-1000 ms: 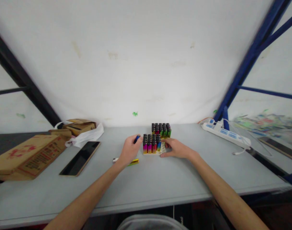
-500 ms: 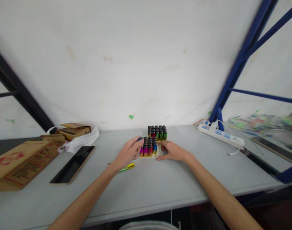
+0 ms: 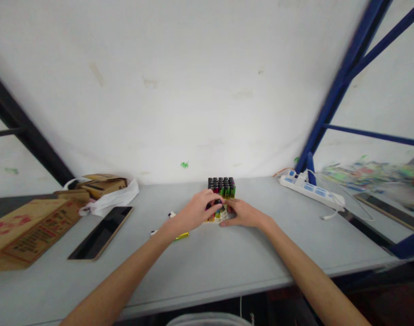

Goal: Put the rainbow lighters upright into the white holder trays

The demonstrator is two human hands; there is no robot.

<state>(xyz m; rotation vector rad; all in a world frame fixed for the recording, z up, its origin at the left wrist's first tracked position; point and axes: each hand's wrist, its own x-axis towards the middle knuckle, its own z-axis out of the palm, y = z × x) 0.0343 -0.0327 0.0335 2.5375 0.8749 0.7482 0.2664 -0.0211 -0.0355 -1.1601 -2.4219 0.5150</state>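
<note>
The left hand (image 3: pixel 195 211) lies curled over the near tray of lighters (image 3: pixel 218 213), fingers bent onto their tops; whether it pinches one cannot be told. The right hand (image 3: pixel 243 213) rests against the tray's right side, fingers loosely bent. Just beyond both hands stands a second block of lighters (image 3: pixel 221 187). A yellow lighter (image 3: pixel 181 236) lies by the left wrist, a phone (image 3: pixel 101 232) well to the left.

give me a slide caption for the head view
Both hands, left hand and right hand, meet over a tray of upright lighters on a grey table.
</note>
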